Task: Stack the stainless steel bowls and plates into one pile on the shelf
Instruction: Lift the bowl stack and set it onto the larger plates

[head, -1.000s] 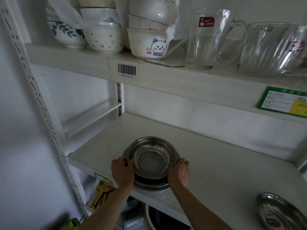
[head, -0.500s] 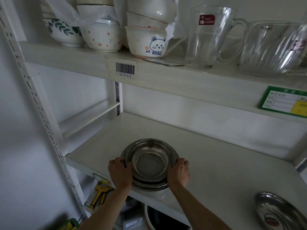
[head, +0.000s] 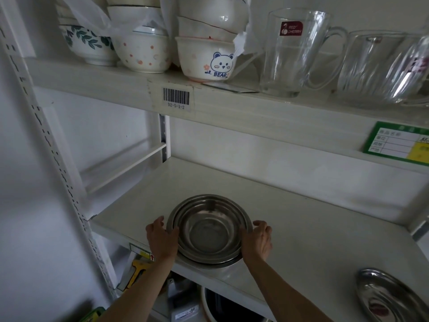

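Note:
A pile of nested stainless steel bowls (head: 209, 231) sits on the white middle shelf (head: 301, 240), close to its front edge. My left hand (head: 160, 240) holds the pile's left side, thumb against the rim and fingers curled around the outside. On the opposite side my right hand (head: 260, 240) cups the right rim. A separate stainless steel plate (head: 390, 298) lies at the front right of the same shelf, apart from the pile and cut off by the frame's edge.
The upper shelf (head: 232, 108) carries ceramic bowls (head: 206, 59), a glass mug (head: 294, 52) and more glassware (head: 380, 66). A perforated white upright (head: 58, 170) runs down the left. Below the middle shelf are a yellow tool (head: 137, 273) and other items.
The bowl pile has settled slightly deeper on the shelf. Both hands have slid from the pile's near lower sides up along its left and right rims.

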